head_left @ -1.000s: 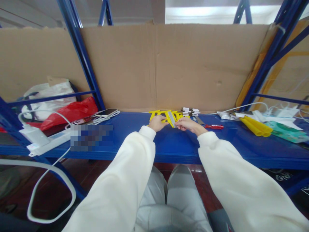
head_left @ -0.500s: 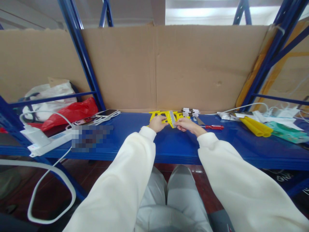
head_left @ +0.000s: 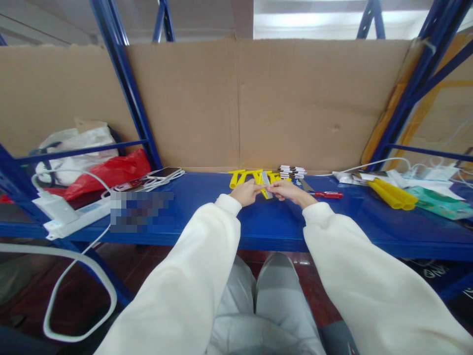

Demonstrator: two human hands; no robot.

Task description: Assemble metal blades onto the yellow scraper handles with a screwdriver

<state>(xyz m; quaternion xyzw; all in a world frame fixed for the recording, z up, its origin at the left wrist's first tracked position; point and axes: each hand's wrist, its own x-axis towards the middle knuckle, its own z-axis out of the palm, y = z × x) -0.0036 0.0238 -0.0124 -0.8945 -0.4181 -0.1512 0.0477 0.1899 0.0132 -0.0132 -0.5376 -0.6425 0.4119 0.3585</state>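
The left hand (head_left: 247,193) has shifted toward three o'clock, its fingertips at the grey-faced yellow tool (head_left: 264,180) between both hands (whether it grips, I cannot tell); the right hand (head_left: 284,190) pinches the tool's edge. Yellow T-shaped pieces (head_left: 242,177) lie at twelve o'clock.

T-shaped handles (head_left: 234,179) are rocking bright yellow, and the flat strip (head_left: 265,179) is showing silvery grey. The shelf (head_left: 273,224) is going full deep blue, while the cardboard panel (head_left: 314,103) is sitting at plain tan lol. That little stack (head_left: 291,171) is sporting black-and-white stripes, the screwdriver (head_left: 331,195) is popping red, the plastic bag (head_left: 111,172) is blazing red too. Sweatshirt sleeves (head_left: 188,261) are looking plain cream, trousers (head_left: 277,286) are running light grey, and the packet (head_left: 438,201) is leaning teal green
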